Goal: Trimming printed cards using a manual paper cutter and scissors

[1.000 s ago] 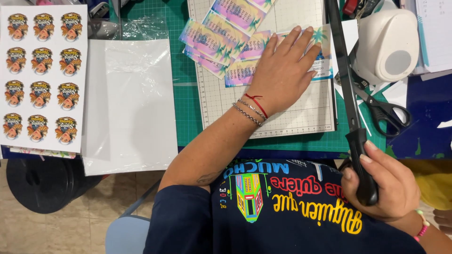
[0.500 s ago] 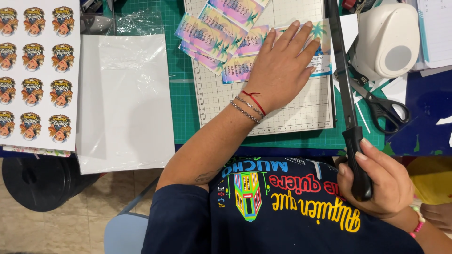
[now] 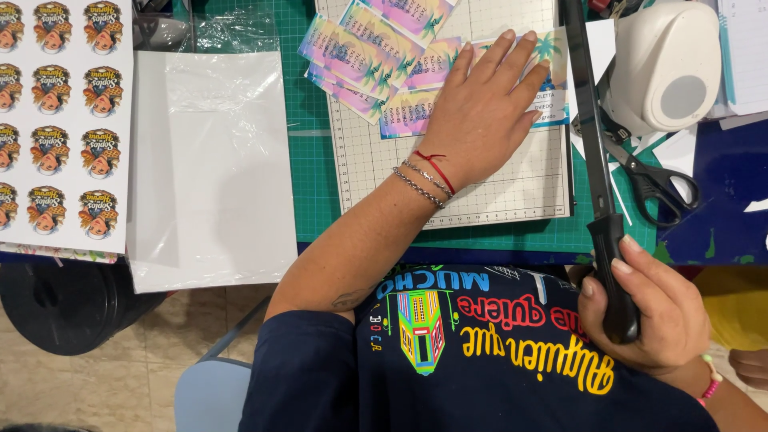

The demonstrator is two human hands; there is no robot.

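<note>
My right hand (image 3: 652,316) lower and closer to my body than a second ago, black cutter handle (image 3: 614,276) drawn down with it, my left hand (image 3: 480,112) pressing slightly higher on the printed sheet (image 3: 552,60), fingers spread wider.

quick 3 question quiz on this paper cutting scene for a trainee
1. True or false: the right hand grips the black handle of the paper cutter.
2. What does the left hand press flat? A) scissors B) a printed sheet C) a plastic bag
3. What lies just right of the cutter arm?

Key: 1 true. 2 B, the printed sheet. 3 the scissors.
</note>
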